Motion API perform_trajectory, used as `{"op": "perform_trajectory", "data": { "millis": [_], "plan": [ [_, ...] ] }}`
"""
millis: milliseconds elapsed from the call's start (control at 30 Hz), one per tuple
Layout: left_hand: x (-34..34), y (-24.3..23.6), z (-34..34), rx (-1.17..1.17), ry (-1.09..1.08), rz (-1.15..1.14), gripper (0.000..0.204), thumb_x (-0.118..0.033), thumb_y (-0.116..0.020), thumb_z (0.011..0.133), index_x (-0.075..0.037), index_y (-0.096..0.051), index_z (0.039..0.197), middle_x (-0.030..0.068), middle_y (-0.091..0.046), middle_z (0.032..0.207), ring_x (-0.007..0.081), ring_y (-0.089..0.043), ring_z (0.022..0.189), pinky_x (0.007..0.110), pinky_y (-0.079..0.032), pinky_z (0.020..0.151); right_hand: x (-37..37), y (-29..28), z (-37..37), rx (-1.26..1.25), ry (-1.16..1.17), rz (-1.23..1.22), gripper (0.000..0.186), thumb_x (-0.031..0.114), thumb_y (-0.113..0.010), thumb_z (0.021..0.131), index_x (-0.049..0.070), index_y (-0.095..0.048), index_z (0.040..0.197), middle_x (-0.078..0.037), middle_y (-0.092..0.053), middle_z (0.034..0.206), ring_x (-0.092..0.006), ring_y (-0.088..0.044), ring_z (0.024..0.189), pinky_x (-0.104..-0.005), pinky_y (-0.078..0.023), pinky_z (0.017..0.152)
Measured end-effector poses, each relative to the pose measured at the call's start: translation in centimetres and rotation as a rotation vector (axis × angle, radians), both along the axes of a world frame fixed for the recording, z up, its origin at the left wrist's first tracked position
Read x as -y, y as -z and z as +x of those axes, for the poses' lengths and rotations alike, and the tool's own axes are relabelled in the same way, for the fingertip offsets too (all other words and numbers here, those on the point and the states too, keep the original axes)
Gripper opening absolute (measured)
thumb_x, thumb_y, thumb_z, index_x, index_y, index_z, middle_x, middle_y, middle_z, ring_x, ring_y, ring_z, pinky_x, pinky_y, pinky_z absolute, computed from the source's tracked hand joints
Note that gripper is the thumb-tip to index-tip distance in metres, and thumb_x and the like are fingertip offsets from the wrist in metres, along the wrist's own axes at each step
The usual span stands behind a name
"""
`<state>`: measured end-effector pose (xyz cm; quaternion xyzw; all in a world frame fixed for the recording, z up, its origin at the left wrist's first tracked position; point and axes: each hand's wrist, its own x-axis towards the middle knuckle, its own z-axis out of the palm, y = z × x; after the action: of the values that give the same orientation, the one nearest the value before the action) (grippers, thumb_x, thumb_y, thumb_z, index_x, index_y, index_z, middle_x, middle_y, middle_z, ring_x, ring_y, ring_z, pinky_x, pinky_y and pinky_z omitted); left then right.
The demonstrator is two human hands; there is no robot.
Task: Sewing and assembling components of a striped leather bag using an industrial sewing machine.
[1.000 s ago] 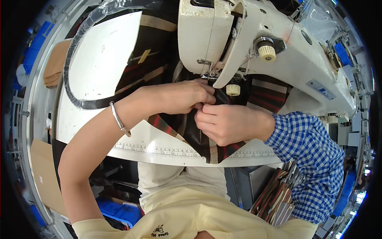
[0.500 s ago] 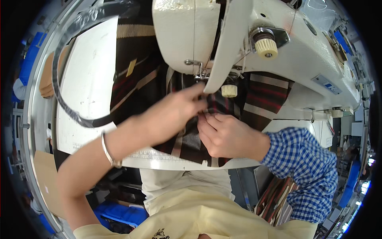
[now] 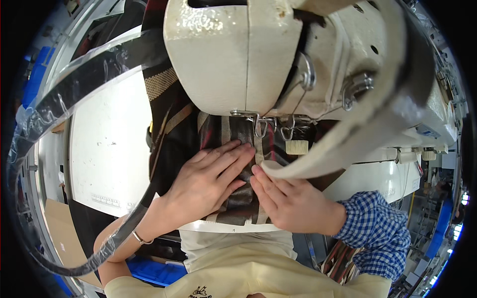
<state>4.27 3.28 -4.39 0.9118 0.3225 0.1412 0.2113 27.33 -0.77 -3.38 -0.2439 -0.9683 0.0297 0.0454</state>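
Note:
Dark brown leather-like material (image 3: pixel 236 204) with tan and red stripes lies under the head of a white sewing machine (image 3: pixel 213 64). My left hand (image 3: pixel 208 179) rests flat on it, fingers stretched toward the metal thread guides (image 3: pixel 258 124). To its right, my right hand (image 3: pixel 298 204) has its fingers extended over the material, the fingertips touching it just beside a light stripe. A broad off-white curved guard or lever (image 3: pixel 343 144) comes down from the machine and ends right above that hand's fingers. The needle and presser foot are hidden behind the machine head.
A dark ring wrapped in clear plastic (image 3: pixel 89 54) loops around the left side, passing over my left forearm. The white table top (image 3: pixel 107 144) spreads to the left. A blue bin (image 3: pixel 156 270) and striped pieces (image 3: pixel 340 258) sit below the table edge.
My view has moved closer to the machine. My left hand, raised and blurred near the needle area before, now lies flat on the material. My right fingers have straightened from a pinch.

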Motion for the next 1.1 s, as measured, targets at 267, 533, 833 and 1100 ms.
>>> {"op": "perform_trajectory", "data": {
  "millis": [267,533,833,1100],
  "plan": [
    [1.5,-3.5,0.1,-0.08,-0.023,0.033,0.048,-0.017,-0.069,0.082,0.004,-0.06,0.124,0.0165,-0.058,0.131,0.0297,-0.057,0.114,0.036,-0.047,0.09,0.5,-3.2,-0.8,-0.005,-0.084,0.048,0.05,0.023,-0.053,0.078,-0.017,-0.064,0.106,-0.034,-0.065,0.11,-0.0456,-0.063,0.11,-0.0509,-0.047,0.101],
    [1.6,-3.6,0.4,-0.015,-0.04,-0.004,0.047,-0.016,-0.069,0.082,0.006,-0.06,0.123,0.0182,-0.057,0.131,0.0315,-0.056,0.117,0.038,-0.048,0.091,0.5,-3.5,-0.4,-0.007,-0.089,0.062,0.05,0.022,-0.054,0.076,-0.017,-0.065,0.105,-0.034,-0.065,0.11,-0.0452,-0.063,0.109,-0.0513,-0.047,0.1],
    [0.4,-3.3,0.5,0.006,-0.033,-0.024,0.047,-0.016,-0.07,0.081,0.006,-0.06,0.122,0.0183,-0.057,0.129,0.0318,-0.057,0.115,0.039,-0.05,0.093,-0.1,-3.3,-0.4,-0.008,-0.035,0.032,0.047,0.019,-0.055,0.077,-0.017,-0.063,0.107,-0.034,-0.063,0.113,-0.0425,-0.062,0.111,-0.0502,-0.046,0.103],
    [-1.5,-3.1,1.0,0.02,-0.013,0.116,0.048,-0.016,-0.072,0.078,0.004,-0.062,0.12,0.016,-0.06,0.123,0.0308,-0.058,0.109,0.039,-0.051,0.091,-1.0,-2.9,-0.2,-0.046,0.049,0.035,0.045,0.017,-0.055,0.078,-0.016,-0.063,0.108,-0.033,-0.063,0.115,-0.0379,-0.062,0.112,-0.0433,-0.048,0.1]
  ]
}}
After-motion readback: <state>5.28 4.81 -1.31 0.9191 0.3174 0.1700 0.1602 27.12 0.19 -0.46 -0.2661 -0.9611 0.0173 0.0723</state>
